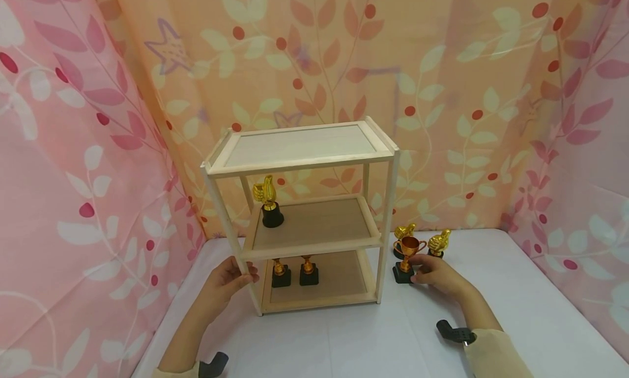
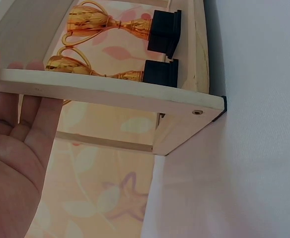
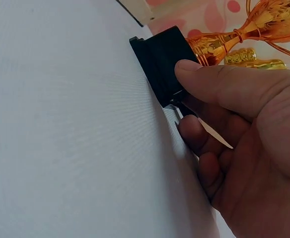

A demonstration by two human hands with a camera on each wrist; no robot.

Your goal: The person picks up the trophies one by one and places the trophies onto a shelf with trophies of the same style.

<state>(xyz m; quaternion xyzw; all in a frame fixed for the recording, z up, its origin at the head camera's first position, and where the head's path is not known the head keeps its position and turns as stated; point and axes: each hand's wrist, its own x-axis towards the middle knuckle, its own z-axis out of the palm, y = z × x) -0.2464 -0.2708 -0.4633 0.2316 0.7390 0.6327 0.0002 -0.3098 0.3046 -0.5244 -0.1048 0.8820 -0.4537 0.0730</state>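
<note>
A light wooden three-tier shelf (image 1: 300,203) stands on the white table (image 1: 344,340). My left hand (image 1: 239,278) holds its front-left post (image 2: 110,93), thumb on one side and fingers behind. On the table just right of the shelf stands a gold cup trophy (image 1: 407,257); my right hand (image 1: 421,274) pinches its black base (image 3: 160,62) between thumb and fingers. Two more cup trophies (image 1: 281,273) (image 1: 308,271) stand on the bottom tier. A gold thumbs-up trophy (image 1: 267,200) stands at the left of the middle tier.
Two gold thumbs-up trophies (image 1: 405,231) (image 1: 439,243) stand on the table behind the held cup. Pink and orange leaf-patterned fabric walls (image 1: 73,176) close in the table at the left, back and right. The shelf's top tier (image 1: 297,144) holds nothing.
</note>
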